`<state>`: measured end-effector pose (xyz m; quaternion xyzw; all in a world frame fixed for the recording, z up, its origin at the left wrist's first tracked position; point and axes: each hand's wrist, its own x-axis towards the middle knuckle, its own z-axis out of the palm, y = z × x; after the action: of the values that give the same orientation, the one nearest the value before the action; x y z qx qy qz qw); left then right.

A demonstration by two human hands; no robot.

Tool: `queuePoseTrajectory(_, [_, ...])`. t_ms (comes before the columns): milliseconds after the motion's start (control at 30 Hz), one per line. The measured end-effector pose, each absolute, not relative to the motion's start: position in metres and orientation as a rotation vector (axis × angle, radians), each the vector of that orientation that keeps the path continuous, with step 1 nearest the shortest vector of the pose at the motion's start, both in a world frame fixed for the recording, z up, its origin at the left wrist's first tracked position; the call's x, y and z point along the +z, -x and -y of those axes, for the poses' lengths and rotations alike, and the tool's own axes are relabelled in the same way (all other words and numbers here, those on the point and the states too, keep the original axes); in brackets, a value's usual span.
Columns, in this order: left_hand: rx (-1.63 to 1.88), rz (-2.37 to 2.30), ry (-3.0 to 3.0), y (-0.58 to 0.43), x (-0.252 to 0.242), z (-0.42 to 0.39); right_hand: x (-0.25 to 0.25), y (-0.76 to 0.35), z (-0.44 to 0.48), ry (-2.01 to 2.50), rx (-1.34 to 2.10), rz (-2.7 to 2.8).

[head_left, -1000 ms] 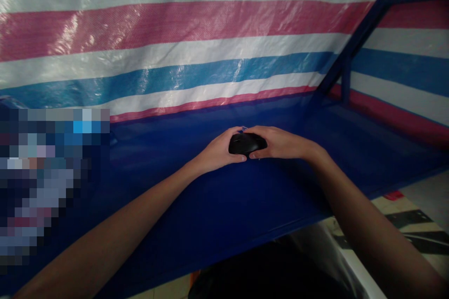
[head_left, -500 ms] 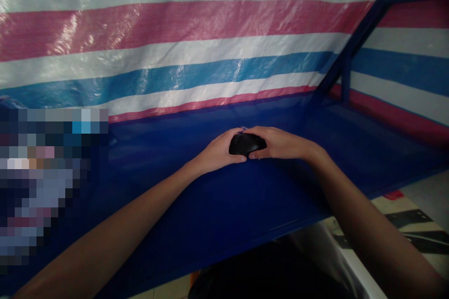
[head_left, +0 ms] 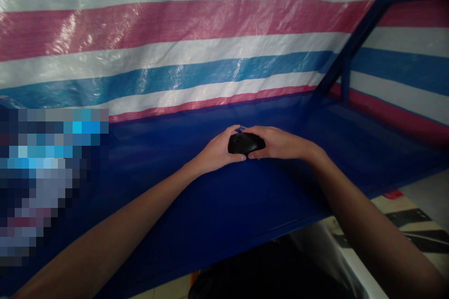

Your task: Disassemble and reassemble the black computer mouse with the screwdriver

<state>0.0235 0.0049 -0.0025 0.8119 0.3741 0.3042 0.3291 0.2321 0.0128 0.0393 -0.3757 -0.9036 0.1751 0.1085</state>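
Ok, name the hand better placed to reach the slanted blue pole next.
Probably the right hand: it's nearer the pole, while the left hand is on the far side of the mouse. Both hold it.

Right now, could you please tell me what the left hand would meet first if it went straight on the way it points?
The left hand touches the rounded black object, so that comes first; the right hand seems next, though depth is unclear.
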Motion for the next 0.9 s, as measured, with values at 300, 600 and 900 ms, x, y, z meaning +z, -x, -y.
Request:
queuePoseTrajectory(300, [1.016, -0.776, -1.322, -0.023, -0.001, -0.007, 0.045, -0.231, -0.01, 1.077, 0.433, 2.507])
queuePoseTrajectory(600, [0.98, -0.753, -0.779, -0.028, 0.01, 0.0, 0.036, -0.221, -0.009, 0.987, 0.346, 2.474])
queuePoseTrajectory(900, [1.017, -0.781, -0.687, -0.029, 0.012, 0.0, 0.031, -0.216, -0.008, 0.843, 0.372, 2.43])
